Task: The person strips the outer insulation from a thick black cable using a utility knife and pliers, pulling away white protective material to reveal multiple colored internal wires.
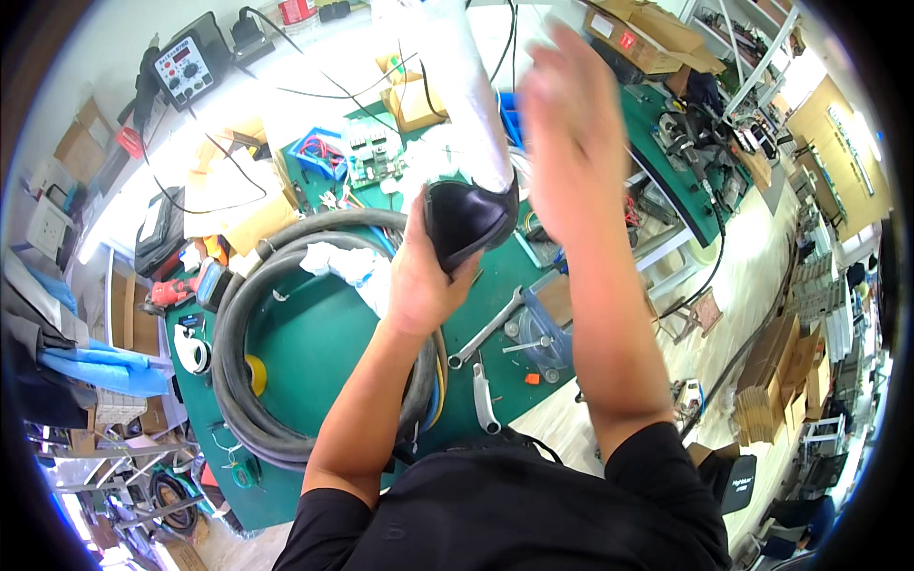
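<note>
My left hand (424, 285) is wrapped round a black hollow housing (457, 228), its dark opening facing me. A long silvery-white sleeve (468, 90) runs down from the top of the view to the housing's far rim; whether the two are joined I cannot tell. To the right, my right hand (576, 124) is raised beside the sleeve and apart from the housing. Motion smears its fingers, so what they do is unclear. Below the housing, a wrench (487, 326) lies on the green table mat (314, 381). A coil of thick black cable (228, 352) rests left of my left forearm.
Behind lie a circuit board (373, 157) and a blue tray of wires (319, 154). A soldering station (184, 68) stands at the far left, a red power tool (176, 291) nearer. A clear plastic bag (545, 333) and a grey-handled tool (485, 400) sit near the table's right edge.
</note>
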A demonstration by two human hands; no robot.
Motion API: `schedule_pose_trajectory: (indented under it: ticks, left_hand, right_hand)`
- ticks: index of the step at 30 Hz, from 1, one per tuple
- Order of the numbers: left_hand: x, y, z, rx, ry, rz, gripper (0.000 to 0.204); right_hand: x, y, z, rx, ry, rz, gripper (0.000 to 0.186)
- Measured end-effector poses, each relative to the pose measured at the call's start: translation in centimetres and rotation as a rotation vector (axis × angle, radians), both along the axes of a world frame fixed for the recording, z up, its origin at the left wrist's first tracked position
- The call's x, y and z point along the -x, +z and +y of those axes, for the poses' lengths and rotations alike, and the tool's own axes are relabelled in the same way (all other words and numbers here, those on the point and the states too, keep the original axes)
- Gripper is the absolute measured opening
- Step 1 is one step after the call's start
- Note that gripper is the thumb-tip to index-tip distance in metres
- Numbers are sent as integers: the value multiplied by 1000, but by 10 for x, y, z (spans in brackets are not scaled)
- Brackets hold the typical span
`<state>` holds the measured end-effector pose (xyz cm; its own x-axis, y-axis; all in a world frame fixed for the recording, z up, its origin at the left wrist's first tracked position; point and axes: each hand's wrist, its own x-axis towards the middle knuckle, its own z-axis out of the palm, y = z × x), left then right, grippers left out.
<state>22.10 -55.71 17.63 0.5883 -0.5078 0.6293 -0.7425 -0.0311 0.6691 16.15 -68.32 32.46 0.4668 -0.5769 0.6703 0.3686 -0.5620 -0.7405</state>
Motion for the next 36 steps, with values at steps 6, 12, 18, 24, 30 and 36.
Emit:
schedule_pose_trajectory:
  ticks: [6, 12, 18, 24, 30, 36]
  left_hand:
    - [-7, 14, 12, -17, 18, 130, 91]
    - [-4, 17, 49, -68, 26, 108, 90]
    - [-13, 40, 81, -22, 164, 141, 81]
    - [-28, 46, 118, -14, 344, 38, 79]
    - [-16, 35, 143, -60, 368, 158, 78]
    - [-16, 21, 138, -10, 342, 138, 79]
  right_hand:
    - [137, -218, 65, 14, -146, 729, 43]
    - [196, -320, 119, 174, 46, 1327, 78]
    - [187, -349, 120, 183, 16, 1418, 59]
    - [218, -334, 114, -65, -77, 1233, 45]
    - [215, -230, 103, -396, 180, 770, 41]
    - [116, -120, 94, 16, 377, 450, 40]
